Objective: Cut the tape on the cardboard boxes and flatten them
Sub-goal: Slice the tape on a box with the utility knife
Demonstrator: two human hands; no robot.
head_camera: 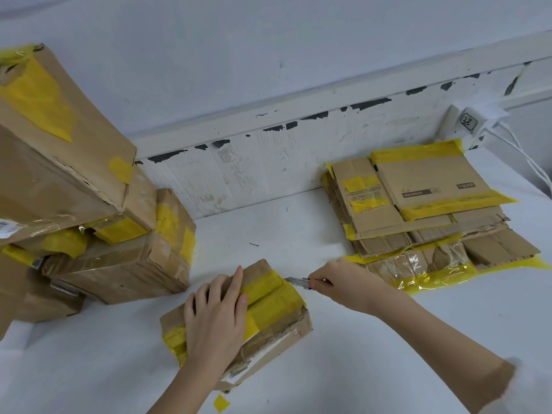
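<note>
Right hand (340,282): fingers curled round the handle of a utility knife (301,282), gripped close to the blade, likely for control of a shallow cut.
Knife: blade tip at the far right end of the small box (239,318), touching or just short of its yellow tape (268,297); which of the two cannot be told.
Left hand (216,318): fingers straight and spread, pressing flat on top of the small box, apparently to stop it sliding; it lies to the side of the blade's line.
Small box: on the white table (388,339), nearest the person, still closed and taped.
Step in hand: judged to be the start of the tape cut on this box.
Uncut stack (89,204): taped boxes piled to the left of the small box, probably waiting their turn.
Flattened stack (424,210): flat cartons to the right of and beyond the small box, on the knife side, seemingly the finished pile.
Tape scrap (221,402): loose yellow piece just in front of the small box.
</note>
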